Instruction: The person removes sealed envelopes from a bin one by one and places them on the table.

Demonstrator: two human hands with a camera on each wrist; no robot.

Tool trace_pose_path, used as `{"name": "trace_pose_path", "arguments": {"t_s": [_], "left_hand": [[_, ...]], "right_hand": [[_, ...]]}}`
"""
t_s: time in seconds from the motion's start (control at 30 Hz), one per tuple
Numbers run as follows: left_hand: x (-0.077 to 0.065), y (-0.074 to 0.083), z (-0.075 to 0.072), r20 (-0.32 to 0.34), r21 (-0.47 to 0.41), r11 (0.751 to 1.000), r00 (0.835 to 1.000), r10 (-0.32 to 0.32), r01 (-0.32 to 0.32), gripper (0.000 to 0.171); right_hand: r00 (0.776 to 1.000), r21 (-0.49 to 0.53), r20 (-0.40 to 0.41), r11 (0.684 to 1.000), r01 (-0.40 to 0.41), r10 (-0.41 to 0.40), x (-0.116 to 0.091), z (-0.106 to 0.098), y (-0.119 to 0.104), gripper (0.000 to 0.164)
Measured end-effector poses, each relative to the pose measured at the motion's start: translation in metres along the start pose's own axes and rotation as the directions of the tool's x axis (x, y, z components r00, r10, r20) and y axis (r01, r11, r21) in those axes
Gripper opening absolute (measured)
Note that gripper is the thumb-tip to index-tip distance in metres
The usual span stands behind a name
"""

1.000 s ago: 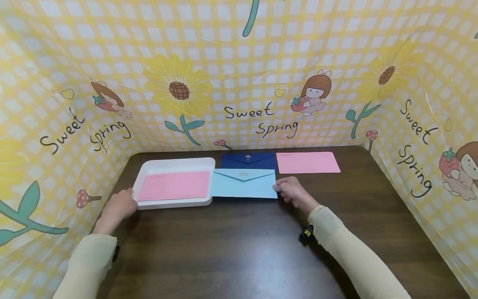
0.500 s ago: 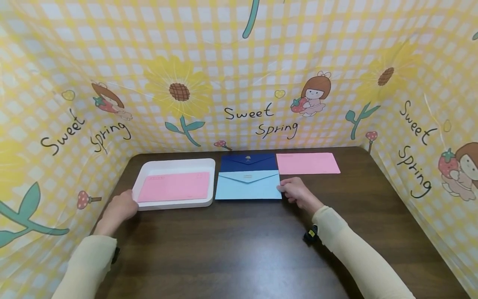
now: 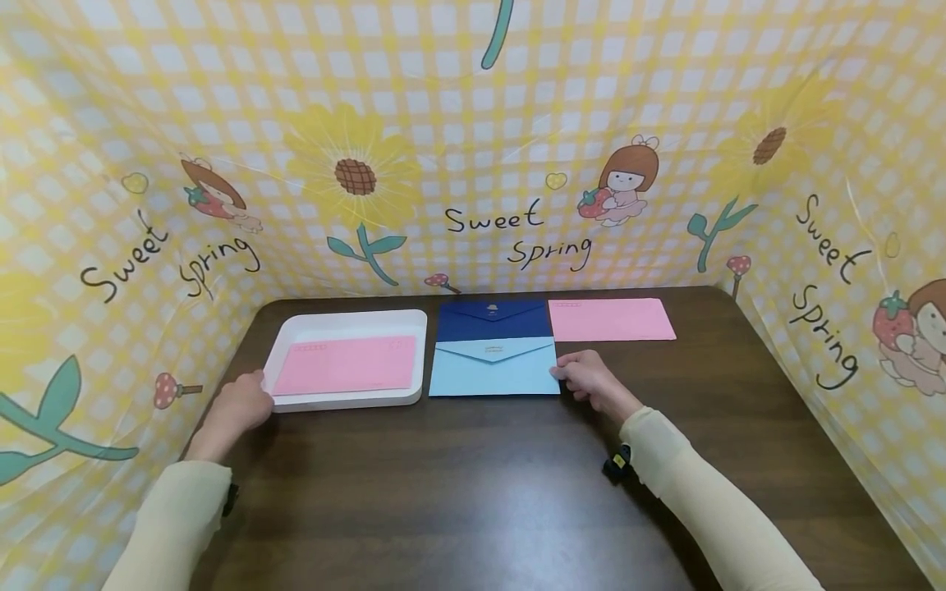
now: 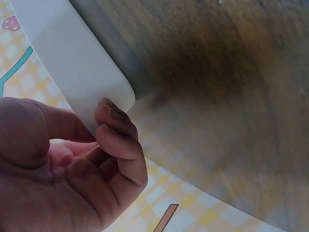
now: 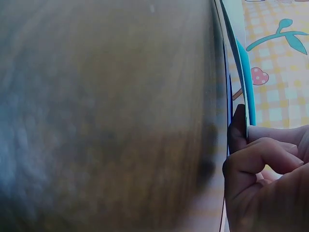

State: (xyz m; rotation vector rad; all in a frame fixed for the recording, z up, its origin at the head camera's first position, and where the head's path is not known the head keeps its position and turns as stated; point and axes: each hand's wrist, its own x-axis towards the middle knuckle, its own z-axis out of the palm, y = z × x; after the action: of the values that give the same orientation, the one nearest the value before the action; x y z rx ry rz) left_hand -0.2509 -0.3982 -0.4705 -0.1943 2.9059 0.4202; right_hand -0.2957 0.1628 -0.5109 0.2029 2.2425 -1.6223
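Left hand (image 3: 242, 402) grips white tray (image 3: 347, 403) at near left corner, fingers curled; right hand (image 3: 589, 380) well right of tray, pinching; sleeved forearms (image 3: 698, 497) outstretched.

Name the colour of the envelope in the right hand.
The envelope is light blue, clearest in the head view.

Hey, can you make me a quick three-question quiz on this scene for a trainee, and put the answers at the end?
1. Multiple choice: what does the right hand pinch? A, a pink envelope; B, the light blue envelope; C, nothing.
2. True or false: the left hand holds the white tray at a corner.
3. Short answer: in the head view, which other envelope does the light blue envelope partly hide?

Key: 1. B. 2. True. 3. The dark blue envelope.
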Motion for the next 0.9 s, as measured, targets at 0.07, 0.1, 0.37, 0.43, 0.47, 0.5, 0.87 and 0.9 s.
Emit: {"name": "trace_pose_path", "arguments": {"t_s": [0.07, 0.1, 0.37, 0.43, 0.47, 0.5, 0.87, 0.9], "left_hand": [[-0.0002, 0.0003, 0.0002, 0.008, -0.002, 1.0, 1.0, -0.01, 0.01, 0.052], [-0.0002, 0.0004, 0.0003, 0.01, -0.005, 1.0, 1.0, -0.013, 0.013, 0.052], [0.0008, 0.0003, -0.0003, 0.008, -0.006, 1.0, 1.0, -0.017, 0.017, 0.055], [0.0006, 0.0008, -0.0005, 0.005, -0.005, 1.0, 1.0, -0.017, 0.017, 0.054], [0.0003, 0.0012, -0.0005, 0.003, -0.004, 1.0, 1.0, -0.017, 0.017, 0.054], [0.0001, 0.0015, -0.0004, 0.004, -0.005, 1.0, 1.0, -0.02, 0.02, 0.053], [0.0013, 0.0022, 0.0016, 0.005, -0.004, 0.999, 0.999, -0.037, 0.037, 0.052], [0.0014, 0.0021, 0.0019, 0.006, -0.004, 0.999, 0.999, -0.037, 0.037, 0.053]], "right_hand": [[1.0, -0.002, 0.002, 1.0, -0.002, 0.002, -0.0007, -0.0005, -0.0002, 0.017], [1.0, -0.001, 0.002, 1.0, -0.003, 0.003, -0.001, -0.0007, -0.0005, 0.016], [1.0, -0.014, -0.005, 1.0, -0.008, 0.008, 0.0008, -0.0016, -0.0005, 0.015], [1.0, -0.021, -0.01, 1.0, -0.011, 0.01, 0.0007, -0.0017, -0.0008, 0.016], [1.0, -0.026, -0.012, 1.0, -0.011, 0.01, 0.0005, -0.002, -0.001, 0.016], [1.0, -0.03, -0.013, 0.999, -0.014, 0.013, 0.0003, -0.002, -0.0012, 0.016], [1.0, -0.077, -0.027, 0.997, -0.011, 0.009, -0.0031, -0.0024, -0.0012, 0.013], [1.0, -0.081, -0.025, 0.997, -0.007, 0.005, -0.0033, -0.0023, -0.0012, 0.015]]}}
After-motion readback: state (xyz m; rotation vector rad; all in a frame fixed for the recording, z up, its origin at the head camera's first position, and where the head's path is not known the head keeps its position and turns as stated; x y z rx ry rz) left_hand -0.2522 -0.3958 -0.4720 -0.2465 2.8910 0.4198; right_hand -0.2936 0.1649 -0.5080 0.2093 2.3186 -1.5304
